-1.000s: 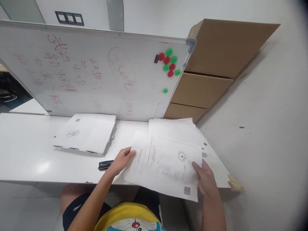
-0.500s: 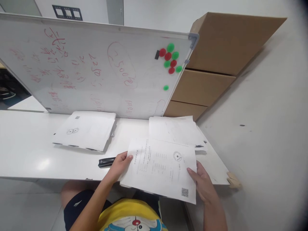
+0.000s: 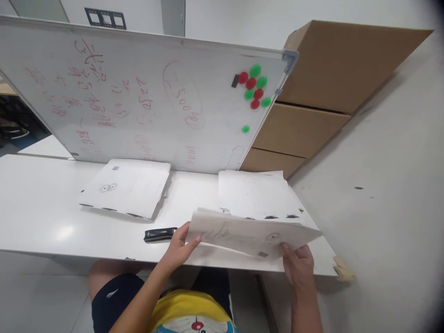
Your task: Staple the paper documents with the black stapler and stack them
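Printed paper sheets (image 3: 239, 236) are held between my two hands, tilted up from the table so their printed face shows at a slant, with a round stamp and a square code. My left hand (image 3: 182, 245) pinches the left edge, thumb on the face. At the lower right, my right hand (image 3: 298, 263) grips the sheets with its thumb in front. Beside my left fingers lies a black stapler (image 3: 159, 234). Behind the held sheets rests a stack of papers (image 3: 255, 192). Another paper stack (image 3: 128, 187) with printed stamps lies farther left.
A whiteboard (image 3: 215, 134) with red writing and red and green magnets stands along the back of the white table (image 3: 41, 208). Brown cardboard boxes (image 3: 322, 69) rise behind its right end, near the wall. A tan wad (image 3: 343, 269) sits at the table's right corner.
The held sheets have tipped from lying nearly flat toward me to a steeper slant, and moved up over the table. Both hands still grip them. The view has shifted slightly.
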`<state>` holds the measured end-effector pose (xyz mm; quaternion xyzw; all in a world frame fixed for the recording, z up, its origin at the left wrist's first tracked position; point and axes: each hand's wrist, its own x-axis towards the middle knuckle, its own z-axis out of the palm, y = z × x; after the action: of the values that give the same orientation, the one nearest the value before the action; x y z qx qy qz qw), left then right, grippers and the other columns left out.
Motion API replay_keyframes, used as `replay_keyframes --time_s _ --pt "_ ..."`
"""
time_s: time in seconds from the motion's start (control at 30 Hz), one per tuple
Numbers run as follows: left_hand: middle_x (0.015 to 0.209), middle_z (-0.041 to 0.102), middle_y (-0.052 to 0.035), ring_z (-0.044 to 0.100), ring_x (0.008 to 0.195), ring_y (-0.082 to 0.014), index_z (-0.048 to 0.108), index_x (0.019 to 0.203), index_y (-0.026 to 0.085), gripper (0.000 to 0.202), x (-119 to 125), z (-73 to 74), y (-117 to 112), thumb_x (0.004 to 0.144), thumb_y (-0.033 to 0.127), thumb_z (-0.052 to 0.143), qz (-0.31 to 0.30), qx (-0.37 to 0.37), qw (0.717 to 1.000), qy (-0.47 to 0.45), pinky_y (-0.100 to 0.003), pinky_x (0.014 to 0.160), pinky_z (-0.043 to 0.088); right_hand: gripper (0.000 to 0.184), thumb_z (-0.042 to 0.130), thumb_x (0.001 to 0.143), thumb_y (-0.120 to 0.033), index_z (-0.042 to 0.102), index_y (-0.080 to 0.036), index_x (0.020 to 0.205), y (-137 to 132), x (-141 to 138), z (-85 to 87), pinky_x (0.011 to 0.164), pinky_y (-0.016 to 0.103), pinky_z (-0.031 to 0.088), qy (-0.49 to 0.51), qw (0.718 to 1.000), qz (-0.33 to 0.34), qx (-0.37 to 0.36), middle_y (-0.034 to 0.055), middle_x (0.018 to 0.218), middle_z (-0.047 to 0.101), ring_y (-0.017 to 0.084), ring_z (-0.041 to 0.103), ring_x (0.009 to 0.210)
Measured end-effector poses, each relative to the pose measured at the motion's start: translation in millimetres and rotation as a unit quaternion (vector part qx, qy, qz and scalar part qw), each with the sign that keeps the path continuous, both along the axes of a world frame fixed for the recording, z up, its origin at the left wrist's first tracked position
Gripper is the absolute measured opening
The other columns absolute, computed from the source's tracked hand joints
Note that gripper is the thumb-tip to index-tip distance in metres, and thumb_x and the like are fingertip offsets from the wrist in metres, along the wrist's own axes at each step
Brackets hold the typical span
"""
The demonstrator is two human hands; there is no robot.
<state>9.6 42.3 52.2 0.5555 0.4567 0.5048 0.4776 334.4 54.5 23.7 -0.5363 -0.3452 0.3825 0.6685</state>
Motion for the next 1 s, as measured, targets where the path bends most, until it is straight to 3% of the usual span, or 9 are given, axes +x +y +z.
replay_keyframes --time_s 0.13,0.23,0.33,0.43,0.5,0.57,0.67,0.73,1.0 --pt "0.092 0.068 -0.0072 0.061 0.086 -0.0216 0.066 0.096 0.016 0.038 2 -3.9 2 0.078 0.049 0.061 0.018 -0.022 0.999 0.018 -0.032 0.078 0.048 0.06 0.078 0.061 -0.037 0.061 -0.022 0.117 -9 8 -7.2 0.097 0.042 0.043 -0.021 1.0 -0.01 0.007 0.0071 0.103 0.072 0.024 0.064 0.099" --pt "0.083 0.066 -0.0044 0.059 0.078 -0.0193 0.066 0.09 0.016 0.037 7 -4.3 2 0.08 0.051 0.056 0.074 -0.036 0.996 0.033 -0.029 0.071 0.046 0.051 0.077 0.062 -0.04 0.067 -0.019 0.107 -16 14 -9.0 0.089 0.041 0.049 -0.037 0.997 0.027 -0.062 0.0078 0.092 0.074 0.025 0.066 0.093" --pt "0.079 0.064 -0.0022 0.058 0.075 -0.0181 0.063 0.087 0.016 0.036 6 3.1 -3 0.084 0.05 0.051 0.069 -0.068 0.992 0.076 -0.027 0.066 0.044 0.047 0.078 0.06 -0.042 0.07 -0.019 0.1 -21 20 -2.8 0.077 0.038 0.054 -0.038 0.993 0.017 -0.113 0.0072 0.085 0.075 0.026 0.068 0.082" --pt "0.075 0.063 -0.0013 0.058 0.07 -0.0171 0.061 0.085 0.017 0.035 -8 9.9 -11 0.088 0.048 0.045 0.07 -0.083 0.98 0.165 -0.026 0.062 0.043 0.047 0.081 0.057 -0.041 0.071 -0.02 0.098 -18 19 5.2 0.063 0.037 0.056 -0.035 0.978 0.078 -0.19 0.0068 0.08 0.075 0.027 0.069 0.07" --pt "0.077 0.064 -0.0023 0.059 0.071 -0.0177 0.06 0.09 0.018 0.031 -23 8.6 -16 0.091 0.043 0.042 0.121 -0.047 0.955 0.267 -0.029 0.065 0.044 0.046 0.082 0.055 -0.041 0.072 -0.019 0.094 -13 12 5.4 0.058 0.038 0.056 -0.035 0.963 0.13 -0.234 0.0065 0.075 0.075 0.028 0.068 0.064" --pt "0.093 0.066 -0.006 0.061 0.086 -0.0216 0.059 0.104 0.019 0.028 -41 2.0 -19 0.091 0.038 0.043 0.136 0.032 0.915 0.38 -0.035 0.079 0.046 0.044 0.082 0.054 -0.041 0.072 -0.019 0.09 -7 2 0.5 0.058 0.039 0.056 -0.032 0.953 0.166 -0.252 0.006 0.074 0.075 0.028 0.068 0.064" --pt "0.122 0.06 -0.01 0.052 0.115 -0.0276 0.05 0.127 0.019 0.039 -64 -13.0 -19 0.089 0.033 0.048 0.058 0.132 0.852 0.504 -0.043 0.097 0.038 0.042 0.081 0.056 -0.042 0.071 -0.019 0.09 -2 -10 -11.0 0.062 0.039 0.056 -0.036 0.945 0.203 -0.253 0.0064 0.08 0.076 0.028 0.069 0.071" --pt "0.125 0.059 -0.01 0.052 0.115 -0.0274 0.045 0.132 0.019 0.042 -73 -22.4 -17 0.091 0.029 0.047 0.02 0.146 0.825 0.545 -0.044 0.096 0.038 0.043 0.08 0.058 -0.042 0.071 -0.018 0.093 -2 -11 -16.8 0.065 0.039 0.056 -0.047 0.946 0.207 -0.245 0.0071 0.084 0.076 0.029 0.07 0.075" --pt "0.11 0.064 -0.0122 0.059 0.101 -0.0252 0.052 0.125 0.018 0.034 -75 -34.6 -11 0.095 0.025 0.038 0.028 0.169 0.795 0.582 -0.04 0.083 0.043 0.042 0.079 0.059 -0.041 0.07 -0.018 0.093 -7 -4 -19.6 0.064 0.037 0.055 -0.068 0.948 0.186 -0.249 0.0064 0.085 0.076 0.027 0.069 0.075"
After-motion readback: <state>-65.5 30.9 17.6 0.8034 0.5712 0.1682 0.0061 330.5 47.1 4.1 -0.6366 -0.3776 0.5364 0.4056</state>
